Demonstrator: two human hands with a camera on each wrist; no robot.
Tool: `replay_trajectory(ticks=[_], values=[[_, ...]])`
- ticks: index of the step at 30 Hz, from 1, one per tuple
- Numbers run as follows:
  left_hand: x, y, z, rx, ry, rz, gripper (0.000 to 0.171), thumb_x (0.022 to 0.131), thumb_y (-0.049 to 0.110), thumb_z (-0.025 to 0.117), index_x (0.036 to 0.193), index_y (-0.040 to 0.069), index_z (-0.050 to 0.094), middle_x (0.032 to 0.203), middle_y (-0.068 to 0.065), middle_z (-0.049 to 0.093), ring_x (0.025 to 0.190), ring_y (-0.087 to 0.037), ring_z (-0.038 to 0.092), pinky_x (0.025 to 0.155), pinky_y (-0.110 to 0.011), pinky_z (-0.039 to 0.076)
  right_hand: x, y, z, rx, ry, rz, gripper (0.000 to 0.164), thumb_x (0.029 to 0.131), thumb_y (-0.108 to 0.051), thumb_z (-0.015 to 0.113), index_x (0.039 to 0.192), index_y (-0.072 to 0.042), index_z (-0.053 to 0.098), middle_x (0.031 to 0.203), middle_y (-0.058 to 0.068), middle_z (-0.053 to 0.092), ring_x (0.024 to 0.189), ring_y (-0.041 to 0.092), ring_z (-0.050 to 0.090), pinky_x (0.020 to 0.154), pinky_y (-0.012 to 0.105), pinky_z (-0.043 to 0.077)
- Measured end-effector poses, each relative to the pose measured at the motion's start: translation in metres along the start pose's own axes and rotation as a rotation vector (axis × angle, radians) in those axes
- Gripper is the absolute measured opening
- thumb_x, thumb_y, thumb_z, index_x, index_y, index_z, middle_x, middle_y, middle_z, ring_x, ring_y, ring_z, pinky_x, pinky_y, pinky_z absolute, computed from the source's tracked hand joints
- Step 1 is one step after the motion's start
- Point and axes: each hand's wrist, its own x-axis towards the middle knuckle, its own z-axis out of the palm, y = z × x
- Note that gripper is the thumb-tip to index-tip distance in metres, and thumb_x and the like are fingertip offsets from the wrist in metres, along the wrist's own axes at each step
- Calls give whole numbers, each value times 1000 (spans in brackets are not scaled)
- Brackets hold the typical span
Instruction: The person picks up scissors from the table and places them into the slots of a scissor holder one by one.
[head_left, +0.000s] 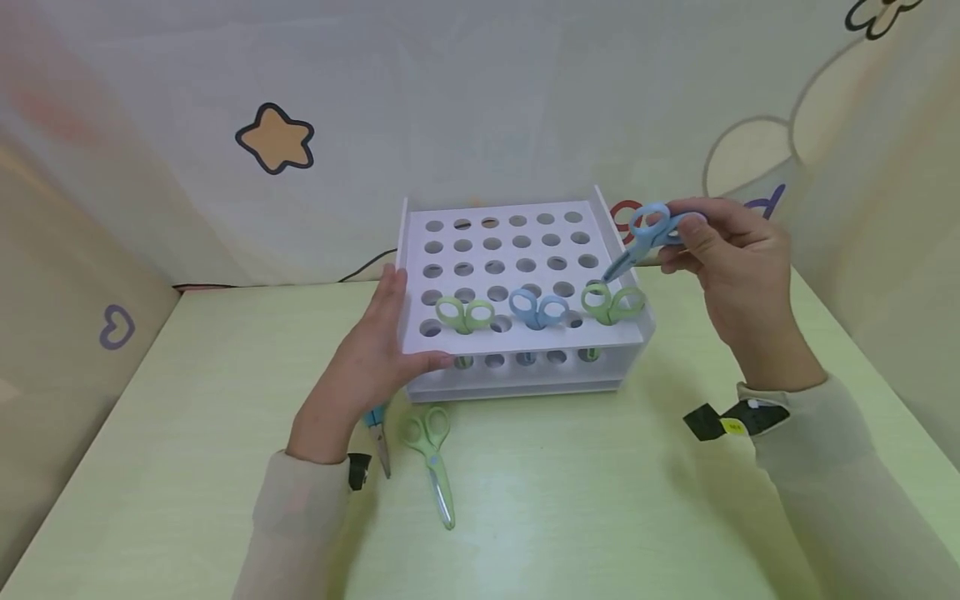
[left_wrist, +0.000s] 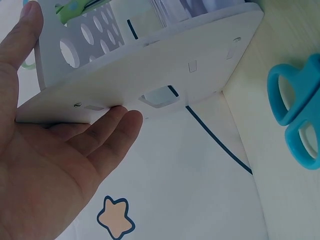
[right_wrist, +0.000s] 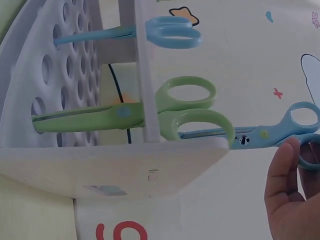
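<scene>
The near left corner of a white rack (head_left: pixel 478 257) is grasped by the left hand (head_left: pixel 360 358), with the thumb laid along the near edge and the fingers against the outer side wall. Light blue scissors (head_left: pixel 637 246) are pinched at the handle by the right hand (head_left: pixel 750 275), above the rack's right side, with the blades slanted down to the left.

On the near side, teal scissors (head_left: pixel 382 446) are partly covered by the left hand, and loose green scissors (head_left: pixel 433 460) are laid just to their right. In the rack's near holes, from left to right, a green pair (head_left: pixel 465 322), a blue pair (head_left: pixel 536 317) and another green pair (head_left: pixel 608 315) are seated with handles up.

The raised tip could be snagged on the rightmost green handle, since it is held so near those rings; whether they are touched cannot be told. With a tilted entry, the hole's rim might be struck, and the rack might be pushed askew if the left grasp were loosened.

The pale surface (head_left: pixel 562 500) is backed by a light cloth (head_left: pixel 487 100), printed at left with a star (head_left: pixel 276 137); a dark cable (head_left: pixel 367 265) is seen along the far edge.
</scene>
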Motion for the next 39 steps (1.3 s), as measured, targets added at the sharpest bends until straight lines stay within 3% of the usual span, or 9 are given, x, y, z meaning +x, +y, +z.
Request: replay_trajectory(ticks=[7,18,22,26,30,32,34,39], values=[[0,0,0,10,2,12,123,80,41,87,164,19,-1,167,6,-14,151,-31,16,114,-51,30,2,15,-6,-47,44,49,20,94,5,65,110,18,68,95,20,74,62,23,67,66,29,58],[-1,-1,-1,16,7,3,124,79,41,87,164,20,-1,167,6,-14,151,-31,16,114,-50,30,5,27,-12,-109,-16,150,20,94,1,67,111,11,71,96,13,73,67,20,67,71,26,58],[-1,0,-1,14,7,2,124,79,41,88,164,20,0,167,6,-13,151,-31,16,114,-50,30,5,30,-15,-152,-36,159,17,94,2,67,108,9,73,94,11,74,58,18,58,60,21,54],[0,-1,0,10,7,4,124,79,41,88,164,19,0,167,6,-13,151,-31,17,114,-50,30,5,34,-17,-309,-54,200,15,95,-3,69,107,1,77,91,4,74,46,17,40,42,21,35],[0,-2,0,7,7,2,125,78,41,88,164,20,-1,167,5,-13,151,-31,18,114,-50,31,3,39,-19,-550,-60,293,15,96,-12,70,108,-11,80,90,-3,73,47,16,33,40,26,25],[-1,-1,0,6,7,-1,125,78,41,88,164,20,-1,167,6,-13,151,-31,18,114,-50,31,3,42,-19,-665,-74,323,16,97,-15,70,110,-10,79,91,-5,71,52,15,38,43,25,28],[-1,-1,0,6,8,-3,125,78,41,88,164,21,-1,167,6,-13,151,-31,18,114,-50,31,3,44,-18,-783,-109,338,18,98,-18,70,111,-10,79,96,-9,71,65,13,50,51,22,39],[0,-1,-1,12,8,6,126,78,43,87,164,21,-2,167,6,-13,151,-30,19,114,-49,32,2,45,-16,-891,-188,324,21,98,-16,70,112,-2,76,105,-11,71,97,15,58,76,20,47]])
